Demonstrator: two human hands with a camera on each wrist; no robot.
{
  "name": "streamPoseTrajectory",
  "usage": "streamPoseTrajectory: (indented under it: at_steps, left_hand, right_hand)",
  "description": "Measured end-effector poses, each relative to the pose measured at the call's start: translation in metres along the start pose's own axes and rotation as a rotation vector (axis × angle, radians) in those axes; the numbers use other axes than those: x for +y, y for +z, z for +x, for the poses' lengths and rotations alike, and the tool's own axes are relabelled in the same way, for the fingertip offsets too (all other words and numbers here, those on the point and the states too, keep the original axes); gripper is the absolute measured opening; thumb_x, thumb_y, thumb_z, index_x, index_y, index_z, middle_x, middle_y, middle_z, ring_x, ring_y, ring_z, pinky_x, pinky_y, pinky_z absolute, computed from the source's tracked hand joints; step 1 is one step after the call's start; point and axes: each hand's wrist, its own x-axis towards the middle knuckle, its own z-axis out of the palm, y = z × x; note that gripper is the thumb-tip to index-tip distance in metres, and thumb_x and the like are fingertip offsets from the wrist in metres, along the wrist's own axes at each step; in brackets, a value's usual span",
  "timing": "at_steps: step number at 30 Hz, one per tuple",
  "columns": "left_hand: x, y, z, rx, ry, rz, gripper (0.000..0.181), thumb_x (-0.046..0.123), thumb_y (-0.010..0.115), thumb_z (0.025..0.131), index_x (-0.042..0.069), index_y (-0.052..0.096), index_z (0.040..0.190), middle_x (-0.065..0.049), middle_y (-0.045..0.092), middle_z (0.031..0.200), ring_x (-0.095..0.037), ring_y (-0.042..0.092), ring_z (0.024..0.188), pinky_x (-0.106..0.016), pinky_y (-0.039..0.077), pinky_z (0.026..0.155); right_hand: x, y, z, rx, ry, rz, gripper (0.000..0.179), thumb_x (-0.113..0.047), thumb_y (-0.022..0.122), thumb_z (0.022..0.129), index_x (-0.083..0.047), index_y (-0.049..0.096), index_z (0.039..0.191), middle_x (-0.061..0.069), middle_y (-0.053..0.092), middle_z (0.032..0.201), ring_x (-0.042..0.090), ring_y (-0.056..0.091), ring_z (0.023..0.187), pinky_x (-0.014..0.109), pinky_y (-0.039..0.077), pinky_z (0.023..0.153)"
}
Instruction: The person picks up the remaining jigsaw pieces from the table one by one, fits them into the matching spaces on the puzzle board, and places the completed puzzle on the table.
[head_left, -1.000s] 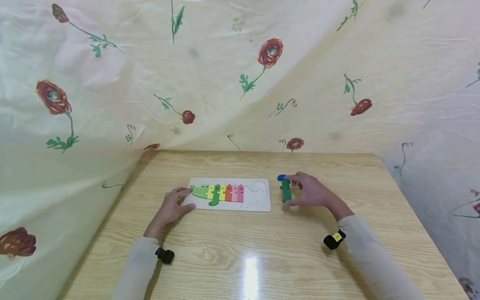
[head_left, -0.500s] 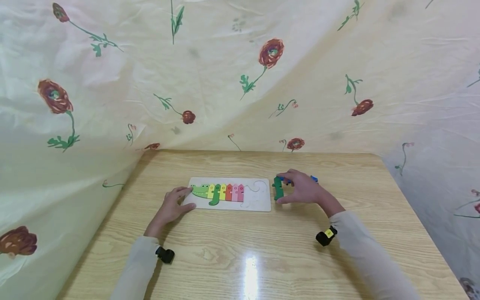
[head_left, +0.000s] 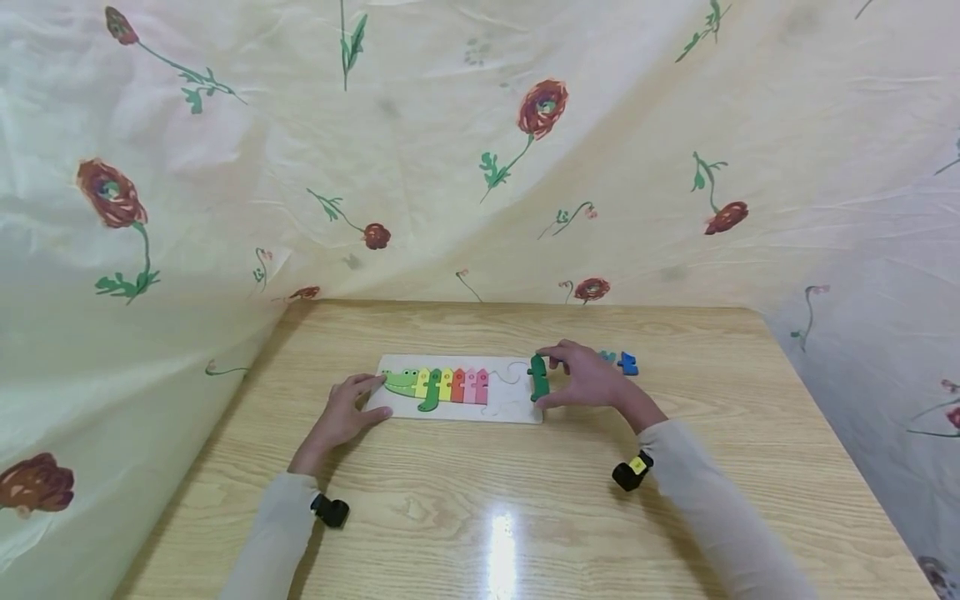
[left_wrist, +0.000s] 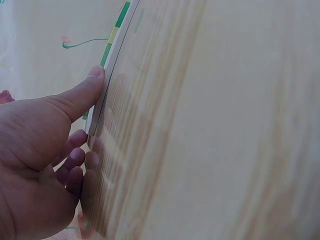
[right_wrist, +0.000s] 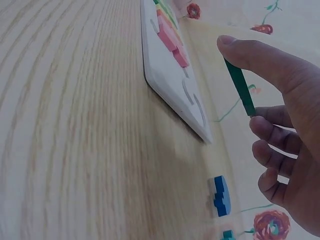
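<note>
A white puzzle board (head_left: pixel 450 413) lies on the table with a crocodile partly laid in it: a green head (head_left: pixel 401 382) at the left, then yellow, green, orange and pink pieces. My left hand (head_left: pixel 343 412) holds the board's left end, thumb at the near edge, fingers towards the head. In the left wrist view the thumb (left_wrist: pixel 92 82) presses along the board's side. My right hand (head_left: pixel 588 379) pinches a dark green puzzle piece (head_left: pixel 539 379) by its two ends between thumb and fingers. In the right wrist view this piece (right_wrist: pixel 241 87) hangs raised above the board's right end.
A blue puzzle piece (head_left: pixel 627 364) and a teal one (head_left: pixel 608 357) lie on the wooden table (head_left: pixel 420 533) behind the right hand; the teal one is partly hidden. Outlined curves mark the board's bare right part. A flowered cloth (head_left: pixel 450 167) hangs around the table's back and sides.
My right hand has moved left with the green piece, from beside the board to over its right end. The blue and teal pieces behind it came into view. The left hand stays put.
</note>
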Motion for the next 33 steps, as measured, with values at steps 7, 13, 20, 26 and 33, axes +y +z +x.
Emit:
streamPoseTrajectory:
  at_steps: [7, 13, 20, 26, 33]
  left_hand:
    - [0.000, -0.001, -0.001, 0.000, 0.000, -0.003, 0.068, 0.026, 0.077, 0.093, 0.013, 0.047, 0.154, -0.022, 0.035, 0.159, -0.043, 0.028, 0.141, -0.064, 0.029, 0.115]
    - [0.000, -0.001, -0.001, 0.001, -0.007, -0.007, 0.068, 0.025, 0.077, 0.093, 0.014, 0.048, 0.154, -0.022, 0.035, 0.159, -0.043, 0.027, 0.142, -0.064, 0.029, 0.115]
    - [0.000, -0.001, -0.003, 0.003, -0.005, -0.012, 0.068, 0.025, 0.077, 0.093, 0.014, 0.048, 0.153, -0.021, 0.035, 0.159, -0.043, 0.027, 0.142, -0.064, 0.029, 0.115]
    - [0.000, -0.001, -0.003, 0.003, 0.008, -0.013, 0.068, 0.025, 0.077, 0.093, 0.013, 0.048, 0.153, -0.022, 0.036, 0.159, -0.043, 0.028, 0.141, -0.064, 0.028, 0.115]
    - [-0.002, -0.001, -0.003, 0.001, 0.000, -0.018, 0.068, 0.027, 0.077, 0.093, 0.014, 0.048, 0.153, -0.021, 0.035, 0.159, -0.043, 0.027, 0.142, -0.065, 0.028, 0.115]
  right_hand:
    - [-0.009, 0.007, 0.006, -0.002, 0.026, 0.009, 0.094, -0.055, 0.089, 0.073, -0.007, 0.054, 0.146, 0.007, 0.059, 0.109, 0.025, 0.054, 0.091, 0.033, 0.045, 0.070]
    - [-0.014, 0.015, 0.013, 0.009, 0.028, 0.021, 0.094, -0.054, 0.090, 0.072, -0.007, 0.055, 0.146, 0.003, 0.057, 0.107, 0.022, 0.052, 0.090, 0.033, 0.045, 0.071]
    - [-0.018, 0.025, 0.018, 0.018, 0.042, 0.046, 0.096, -0.055, 0.089, 0.072, -0.007, 0.054, 0.147, 0.003, 0.058, 0.108, 0.021, 0.052, 0.090, 0.033, 0.046, 0.073]
    - [-0.022, 0.033, 0.022, 0.033, 0.058, 0.042, 0.097, -0.059, 0.089, 0.070, -0.010, 0.056, 0.146, 0.002, 0.059, 0.108, 0.020, 0.052, 0.093, 0.033, 0.046, 0.076]
    - [-0.026, 0.040, 0.027, 0.026, 0.067, 0.056, 0.097, -0.060, 0.088, 0.070, -0.011, 0.055, 0.147, 0.002, 0.060, 0.111, 0.021, 0.053, 0.095, 0.034, 0.048, 0.076]
